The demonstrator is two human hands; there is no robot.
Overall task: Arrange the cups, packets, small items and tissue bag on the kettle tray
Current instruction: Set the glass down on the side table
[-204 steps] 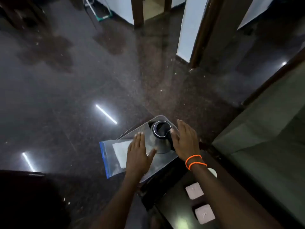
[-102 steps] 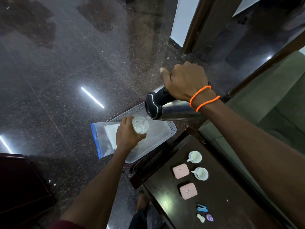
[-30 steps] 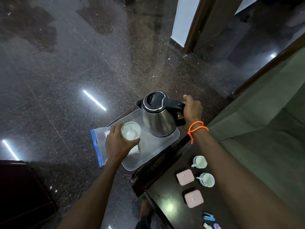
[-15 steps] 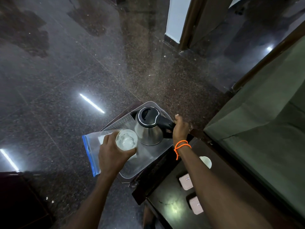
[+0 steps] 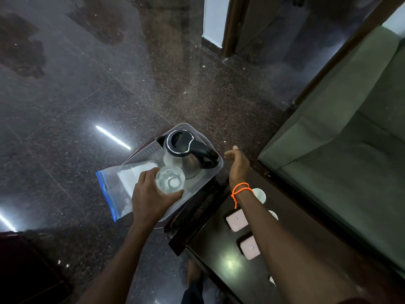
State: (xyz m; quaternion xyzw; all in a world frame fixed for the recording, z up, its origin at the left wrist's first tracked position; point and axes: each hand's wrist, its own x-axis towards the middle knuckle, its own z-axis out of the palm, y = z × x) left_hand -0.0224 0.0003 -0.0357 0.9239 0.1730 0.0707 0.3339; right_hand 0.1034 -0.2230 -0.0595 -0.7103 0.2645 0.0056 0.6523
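Note:
A steel kettle [image 5: 186, 154] with a black lid and handle stands on the pale plastic tray [image 5: 198, 189]. My left hand [image 5: 151, 198] grips a clear glass [image 5: 169, 180] of water just above the tray's near half. Under that hand a clear tissue bag [image 5: 122, 185] with a blue zip edge hangs off the tray's left side. My right hand [image 5: 237, 164] hovers open to the right of the kettle handle, apart from it. Two pink packets [image 5: 237, 220] [image 5: 249, 247] and two white cups [image 5: 259, 195] [image 5: 274, 215], partly hidden by my right arm, lie on the dark table [image 5: 219, 260].
The tray sits on a small dark stand beside the table. A green sofa [image 5: 339, 150] fills the right side. Glossy dark stone floor [image 5: 87, 84] spreads ahead and left, with a door frame [image 5: 228, 27] at the far end. A dark piece of furniture [image 5: 26, 270] sits at lower left.
My right hand has let go of the kettle handle and drawn back to the right. The kettle stays standing on the tray. My left hand still holds the glass.

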